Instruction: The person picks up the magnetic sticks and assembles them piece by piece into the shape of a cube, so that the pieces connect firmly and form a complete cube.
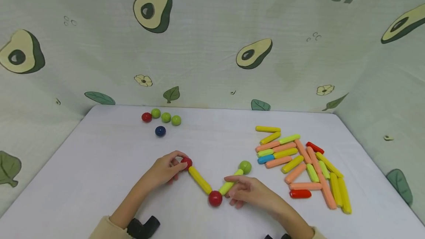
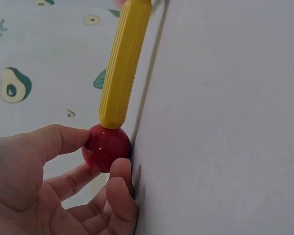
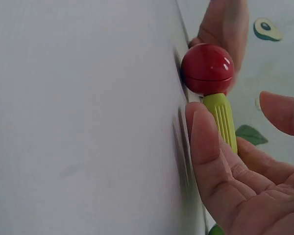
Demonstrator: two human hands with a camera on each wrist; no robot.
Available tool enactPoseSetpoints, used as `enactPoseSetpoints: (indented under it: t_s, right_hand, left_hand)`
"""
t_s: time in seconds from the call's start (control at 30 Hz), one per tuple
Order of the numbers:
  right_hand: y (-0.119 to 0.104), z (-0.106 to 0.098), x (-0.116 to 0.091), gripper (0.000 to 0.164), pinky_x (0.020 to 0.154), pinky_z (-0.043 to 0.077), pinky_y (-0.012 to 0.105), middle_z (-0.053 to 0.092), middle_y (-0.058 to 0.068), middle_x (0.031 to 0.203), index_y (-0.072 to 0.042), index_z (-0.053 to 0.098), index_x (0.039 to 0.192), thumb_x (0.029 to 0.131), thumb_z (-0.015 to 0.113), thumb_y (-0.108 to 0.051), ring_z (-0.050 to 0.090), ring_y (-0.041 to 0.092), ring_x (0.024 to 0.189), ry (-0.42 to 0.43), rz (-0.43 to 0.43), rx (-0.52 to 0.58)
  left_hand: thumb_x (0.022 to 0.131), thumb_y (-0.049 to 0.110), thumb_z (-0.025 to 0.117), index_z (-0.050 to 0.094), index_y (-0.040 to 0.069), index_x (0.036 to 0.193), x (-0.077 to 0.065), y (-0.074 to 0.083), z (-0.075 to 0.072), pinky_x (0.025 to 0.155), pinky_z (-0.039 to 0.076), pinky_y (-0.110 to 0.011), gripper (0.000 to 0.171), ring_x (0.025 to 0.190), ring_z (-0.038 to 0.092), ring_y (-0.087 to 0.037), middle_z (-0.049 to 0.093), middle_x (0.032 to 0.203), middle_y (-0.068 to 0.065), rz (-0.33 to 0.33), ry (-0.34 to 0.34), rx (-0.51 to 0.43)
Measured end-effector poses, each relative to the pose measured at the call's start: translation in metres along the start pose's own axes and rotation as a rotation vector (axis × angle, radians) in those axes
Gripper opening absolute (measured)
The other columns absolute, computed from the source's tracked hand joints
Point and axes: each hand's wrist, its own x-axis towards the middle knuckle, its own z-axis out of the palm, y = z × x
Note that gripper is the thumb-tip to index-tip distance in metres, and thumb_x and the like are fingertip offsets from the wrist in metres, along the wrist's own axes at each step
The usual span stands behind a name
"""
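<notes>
A V-shaped chain of balls and sticks lies on the white table. My left hand (image 1: pixel 167 169) pinches the red ball (image 2: pixel 108 148) at its left end between thumb and fingers. From that ball a yellow stick (image 1: pixel 200 180) runs to a second red ball (image 1: pixel 215 198) at the V's point. A lime stick (image 1: pixel 227 188) joins that ball and leads up to a green ball (image 1: pixel 245 167). My right hand (image 1: pixel 249 193) lies along the lime stick, its fingers beside it. In the right wrist view the thumb (image 3: pixel 284 113) stands apart from the stick.
Many loose sticks (image 1: pixel 305 186) in salmon, yellow, lime, red and blue lie at the right. At the back left sit a red ball (image 1: pixel 146 117), a dark blue ball (image 1: pixel 160 131) and three green balls (image 1: pixel 166 117). A patterned cloth (image 1: pixel 206 47) stands behind the table.
</notes>
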Motion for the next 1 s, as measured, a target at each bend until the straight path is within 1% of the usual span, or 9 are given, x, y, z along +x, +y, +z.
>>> enactPoseSetpoints:
  t_s: [0.1, 0.27, 0.37, 0.53, 0.6, 0.67, 0.83, 0.93, 1.0]
  right_hand:
    - [0.007, 0.002, 0.002, 0.064, 0.082, 0.06, 0.026, 0.074, 0.009, 0.118, 0.015, 0.036, 0.155, 0.104, 0.063, -0.013, 0.072, 0.015, 0.094, -0.067, 0.005, 0.036]
    - [0.022, 0.008, 0.007, 0.077, 0.091, 0.059, 0.03, 0.067, 0.006, 0.135, 0.006, 0.023, 0.164, 0.104, 0.064, -0.019, 0.073, 0.017, 0.104, -0.151, 0.026, 0.099]
    - [0.031, 0.014, 0.009, 0.083, 0.093, 0.059, 0.031, 0.061, 0.007, 0.144, 0.001, 0.016, 0.167, 0.105, 0.067, -0.02, 0.072, 0.018, 0.109, -0.172, 0.046, 0.147]
    - [0.029, 0.022, 0.008, 0.087, 0.092, 0.059, 0.03, 0.056, 0.012, 0.151, 0.001, 0.01, 0.168, 0.105, 0.068, -0.018, 0.072, 0.019, 0.111, -0.169, 0.046, 0.157]
    - [0.025, 0.025, 0.006, 0.084, 0.09, 0.059, 0.031, 0.057, 0.015, 0.15, 0.004, 0.013, 0.167, 0.105, 0.066, -0.013, 0.072, 0.022, 0.11, -0.152, 0.025, 0.149]
    - [0.027, 0.024, 0.007, 0.081, 0.09, 0.059, 0.031, 0.059, 0.014, 0.147, 0.004, 0.015, 0.167, 0.105, 0.065, -0.013, 0.072, 0.023, 0.109, -0.15, 0.02, 0.14]
    - [0.044, 0.01, 0.014, 0.072, 0.09, 0.059, 0.029, 0.069, 0.003, 0.135, -0.004, 0.028, 0.166, 0.107, 0.066, -0.019, 0.073, 0.014, 0.106, -0.21, -0.024, 0.066]
    - [0.027, 0.002, 0.007, 0.057, 0.089, 0.059, 0.027, 0.071, 0.009, 0.129, 0.002, 0.042, 0.157, 0.107, 0.061, -0.015, 0.07, 0.014, 0.103, -0.192, -0.072, 0.005]
    - [0.01, -0.006, 0.0, 0.049, 0.089, 0.058, 0.025, 0.071, 0.014, 0.126, 0.007, 0.048, 0.151, 0.108, 0.06, -0.014, 0.069, 0.015, 0.103, -0.142, -0.084, -0.015]
  left_hand:
    - [0.104, 0.019, 0.068, 0.064, 0.005, 0.135, 0.009, 0.005, -0.001, 0.057, 0.049, -0.026, 0.034, 0.058, 0.053, -0.016, 0.058, 0.076, -0.004, -0.013, 0.016, 0.02]
    - [0.108, 0.022, 0.063, 0.061, 0.004, 0.143, 0.023, 0.008, -0.001, 0.058, 0.048, -0.025, 0.039, 0.059, 0.052, -0.017, 0.059, 0.08, -0.005, -0.009, 0.006, 0.02]
    - [0.109, 0.023, 0.061, 0.058, 0.004, 0.146, 0.03, 0.007, -0.001, 0.057, 0.049, -0.024, 0.042, 0.06, 0.053, -0.016, 0.062, 0.085, -0.006, -0.011, -0.005, 0.0]
    - [0.11, 0.022, 0.059, 0.055, 0.004, 0.151, 0.036, 0.004, -0.001, 0.055, 0.05, -0.022, 0.045, 0.059, 0.054, -0.016, 0.063, 0.089, -0.008, -0.021, -0.024, -0.026]
    - [0.11, 0.021, 0.058, 0.054, 0.004, 0.152, 0.036, 0.003, 0.0, 0.056, 0.05, -0.022, 0.046, 0.06, 0.054, -0.015, 0.063, 0.089, -0.007, -0.024, -0.033, -0.029]
    - [0.111, 0.021, 0.058, 0.053, 0.005, 0.154, 0.036, 0.002, 0.001, 0.056, 0.051, -0.022, 0.046, 0.061, 0.053, -0.016, 0.062, 0.089, -0.007, -0.022, -0.037, -0.027]
    - [0.111, 0.024, 0.058, 0.054, 0.008, 0.154, 0.036, 0.001, 0.003, 0.057, 0.051, -0.023, 0.046, 0.063, 0.053, -0.016, 0.061, 0.089, -0.006, -0.023, -0.023, -0.018]
    - [0.111, 0.022, 0.058, 0.054, 0.007, 0.153, 0.035, 0.002, 0.002, 0.057, 0.05, -0.023, 0.045, 0.063, 0.053, -0.016, 0.061, 0.09, -0.007, -0.023, -0.022, -0.017]
    - [0.111, 0.021, 0.058, 0.054, 0.007, 0.152, 0.035, 0.002, 0.001, 0.057, 0.05, -0.023, 0.044, 0.062, 0.053, -0.016, 0.061, 0.09, -0.007, -0.018, -0.027, -0.019]
